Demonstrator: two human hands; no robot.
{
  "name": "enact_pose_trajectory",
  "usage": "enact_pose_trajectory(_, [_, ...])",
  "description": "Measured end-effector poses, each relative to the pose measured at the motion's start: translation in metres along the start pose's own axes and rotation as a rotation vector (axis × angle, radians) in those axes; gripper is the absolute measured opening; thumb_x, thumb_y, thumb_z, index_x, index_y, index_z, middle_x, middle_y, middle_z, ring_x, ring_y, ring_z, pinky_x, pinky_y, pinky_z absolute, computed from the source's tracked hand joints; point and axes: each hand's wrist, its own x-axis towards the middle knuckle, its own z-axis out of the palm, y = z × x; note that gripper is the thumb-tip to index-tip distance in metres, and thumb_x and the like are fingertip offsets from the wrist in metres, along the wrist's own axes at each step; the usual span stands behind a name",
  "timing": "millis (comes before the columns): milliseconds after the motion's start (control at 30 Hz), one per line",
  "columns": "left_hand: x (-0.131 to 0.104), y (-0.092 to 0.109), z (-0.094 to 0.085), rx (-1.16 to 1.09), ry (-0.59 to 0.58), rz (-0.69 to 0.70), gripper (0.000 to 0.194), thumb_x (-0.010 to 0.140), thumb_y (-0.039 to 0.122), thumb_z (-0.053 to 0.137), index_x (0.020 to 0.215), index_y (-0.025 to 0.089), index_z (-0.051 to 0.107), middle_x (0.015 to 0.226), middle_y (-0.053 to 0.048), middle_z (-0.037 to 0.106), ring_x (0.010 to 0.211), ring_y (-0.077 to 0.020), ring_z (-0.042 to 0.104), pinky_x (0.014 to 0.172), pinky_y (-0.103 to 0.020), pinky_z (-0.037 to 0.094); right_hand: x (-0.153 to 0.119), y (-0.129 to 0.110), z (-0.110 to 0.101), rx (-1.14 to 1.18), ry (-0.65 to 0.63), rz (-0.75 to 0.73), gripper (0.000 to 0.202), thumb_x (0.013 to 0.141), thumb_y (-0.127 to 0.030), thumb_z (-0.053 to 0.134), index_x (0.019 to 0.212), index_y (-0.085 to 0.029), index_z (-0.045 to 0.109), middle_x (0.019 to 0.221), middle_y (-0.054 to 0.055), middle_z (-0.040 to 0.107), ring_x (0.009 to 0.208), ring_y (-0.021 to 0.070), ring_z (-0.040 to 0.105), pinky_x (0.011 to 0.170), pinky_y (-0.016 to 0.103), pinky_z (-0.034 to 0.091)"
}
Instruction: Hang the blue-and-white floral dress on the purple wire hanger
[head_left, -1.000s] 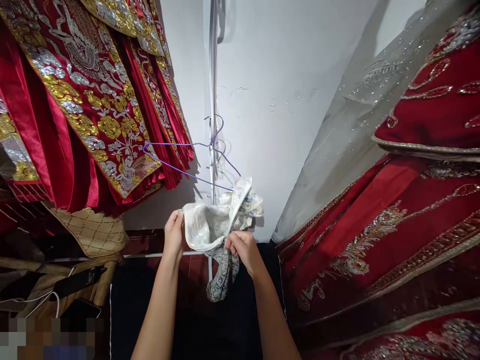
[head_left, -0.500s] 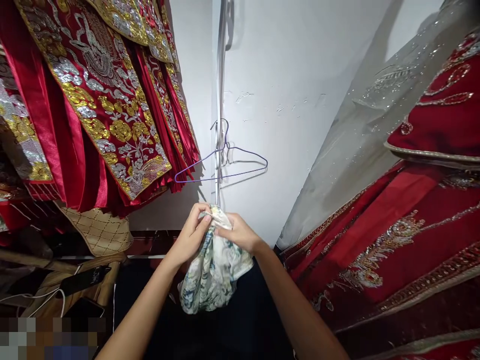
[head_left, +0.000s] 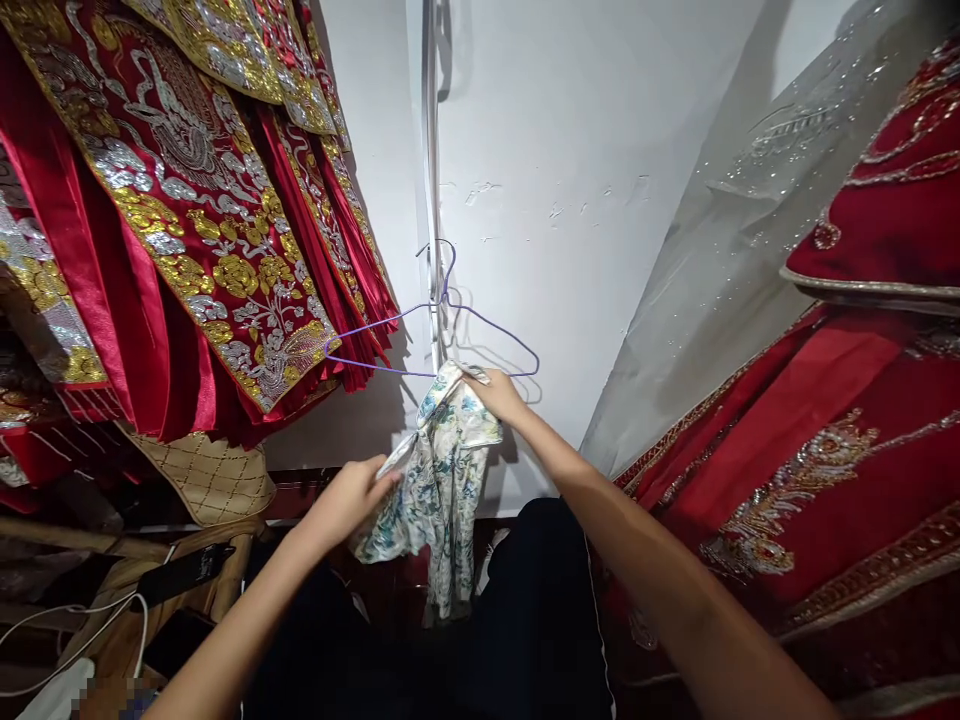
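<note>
White floral garment [head_left: 450, 460], pinched now at its top by the closed fingers of the right hand [head_left: 496, 393], its other edge gripped by the curled left hand [head_left: 356, 500], is held before the purple hanger [head_left: 447, 297]; folds are best eased apart evenly.

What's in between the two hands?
In the head view, a white floral garment lies between the left hand and the right hand, and both hands hold it.
</note>
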Motion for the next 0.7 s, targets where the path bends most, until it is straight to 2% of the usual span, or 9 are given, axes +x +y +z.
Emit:
enact_pose_trajectory(100, [0.013, -0.015, -0.036, 0.041, 0.029, 0.023, 0.032, 0.077, 0.043, 0.073, 0.055, 0.023, 0.061, 0.056, -0.003, 0.06, 0.054, -0.0202, 0.051, 0.06, -0.027, 0.038, -0.016, -0.005, -0.035, -0.132, 0.035, -0.049, 0.031, 0.079, -0.048, 0.063, 0.072, -0.017, 0.066, 0.062, 0.0, 0.059, 0.063, 0.017, 0.05, 0.062, 0.027, 0.036])
enact_pose_trajectory(167, [0.029, -0.021, -0.06, 0.092, 0.059, 0.071, 0.027, 0.074, 0.04, 0.075, 0.056, 0.023, 0.064, 0.064, -0.006, 0.065, 0.062, -0.0229, 0.057, 0.071, -0.03, 0.044, -0.023, -0.014, -0.054, -0.234, 0.081, -0.057, 0.034, 0.08, -0.049, 0.062, 0.065, -0.018, 0.059, 0.058, -0.001, 0.054, 0.059, 0.0152, 0.045, 0.059, 0.027, 0.033])
enact_pose_trajectory(233, [0.049, -0.023, -0.082, 0.097, 0.15, 0.107, 0.019, 0.069, 0.036, 0.078, 0.061, 0.022, 0.068, 0.083, -0.011, 0.073, 0.083, -0.0291, 0.064, 0.09, -0.036, 0.046, -0.026, -0.024, -0.065, -0.314, 0.107, -0.039, 0.038, 0.081, -0.049, 0.061, 0.059, -0.02, 0.051, 0.054, -0.002, 0.047, 0.056, 0.0137, 0.04, 0.057, 0.027, 0.03])
enact_pose_trajectory(333, [0.075, -0.01, -0.103, 0.157, 0.29, 0.117, 0.014, 0.073, 0.033, 0.071, 0.076, 0.019, 0.072, 0.117, -0.016, 0.069, 0.119, -0.0363, 0.057, 0.109, -0.045, 0.036, -0.029, -0.034, -0.068, -0.345, 0.107, 0.001, 0.04, 0.081, -0.048, 0.06, 0.057, -0.022, 0.042, 0.052, -0.003, 0.041, 0.054, 0.0132, 0.038, 0.055, 0.027, 0.028])
enact_pose_trajectory(400, [0.087, 0.009, -0.108, 0.279, 0.353, 0.146, 0.018, 0.083, 0.03, 0.058, 0.086, 0.018, 0.072, 0.12, -0.016, 0.067, 0.122, -0.0355, 0.055, 0.109, -0.046, 0.036, -0.034, -0.038, -0.065, -0.324, 0.09, 0.009, 0.042, 0.082, -0.05, 0.058, 0.057, -0.022, 0.04, 0.052, -0.003, 0.039, 0.053, 0.0129, 0.038, 0.052, 0.027, 0.027])
enact_pose_trajectory(533, [0.104, 0.053, -0.1, 0.352, 0.442, 0.263, 0.031, 0.093, 0.026, 0.043, 0.111, 0.02, 0.068, 0.107, -0.011, 0.071, 0.101, -0.0276, 0.064, 0.095, -0.04, 0.046, -0.047, -0.048, -0.054, -0.271, 0.003, -0.055, 0.042, 0.086, -0.053, 0.055, 0.061, -0.02, 0.047, 0.054, -0.003, 0.043, 0.053, 0.0124, 0.036, 0.051, 0.026, 0.027])
enact_pose_trajectory(600, [0.115, 0.067, -0.094, 0.341, 0.421, 0.303, 0.033, 0.093, 0.026, 0.047, 0.12, 0.021, 0.065, 0.109, -0.009, 0.071, 0.096, -0.0258, 0.066, 0.091, -0.038, 0.047, -0.053, -0.053, -0.05, -0.221, -0.075, -0.095, 0.039, 0.087, -0.052, 0.056, 0.067, -0.019, 0.055, 0.06, 0.0, 0.053, 0.056, 0.0135, 0.043, 0.054, 0.026, 0.033])
enact_pose_trajectory(700, [0.129, 0.07, -0.089, 0.392, 0.328, 0.347, 0.033, 0.09, 0.022, 0.051, 0.118, 0.018, 0.066, 0.108, -0.01, 0.072, 0.096, -0.0266, 0.066, 0.09, -0.037, 0.047, -0.06, -0.06, -0.05, -0.142, -0.205, -0.176, 0.034, 0.089, -0.049, 0.056, 0.086, -0.018, 0.068, 0.086, 0.005, 0.069, 0.076, 0.02, 0.06, 0.068, 0.029, 0.046])
